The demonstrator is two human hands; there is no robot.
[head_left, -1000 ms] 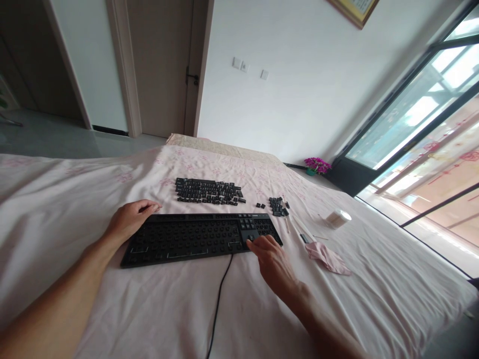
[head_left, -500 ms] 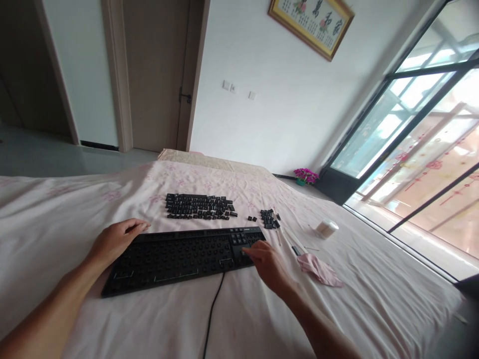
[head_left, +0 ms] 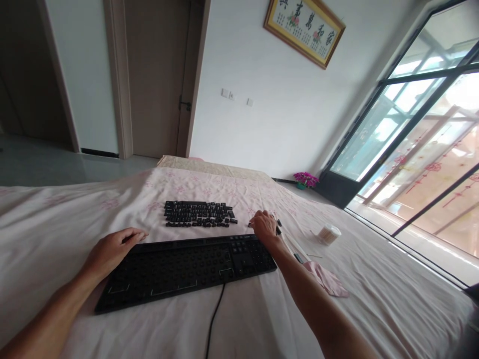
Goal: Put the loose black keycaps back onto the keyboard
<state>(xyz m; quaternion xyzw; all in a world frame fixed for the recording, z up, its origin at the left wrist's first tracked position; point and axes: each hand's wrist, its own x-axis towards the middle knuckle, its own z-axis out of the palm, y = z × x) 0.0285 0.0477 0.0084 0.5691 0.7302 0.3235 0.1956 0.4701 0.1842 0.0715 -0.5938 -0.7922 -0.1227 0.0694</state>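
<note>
A black keyboard [head_left: 175, 269] lies tilted on the bedsheet with most of its key sockets bare. A few keycaps [head_left: 236, 244] sit on it at the upper right. My left hand [head_left: 116, 247] rests by its upper left corner, fingers pressed together and curled; what they hold, if anything, is hidden. Beyond the keyboard's right end, my right hand [head_left: 265, 224] reaches down with its fingers bent around a small loose keycap [head_left: 250, 225]. It covers most of the small keycap group there. Rows of loose black keycaps [head_left: 198, 213] lie behind the keyboard.
A black cable [head_left: 214, 314] runs from the keyboard toward me. To the right are a pink cloth [head_left: 327, 279], a small dark item [head_left: 298, 258] and a clear tub of cotton swabs [head_left: 329, 234]. A wrinkled pale sheet [head_left: 374, 279] covers the bed.
My right hand has left the keyboard's right part and moved forward to the loose keycaps. My left hand keeps its place. The view has shifted slightly.
</note>
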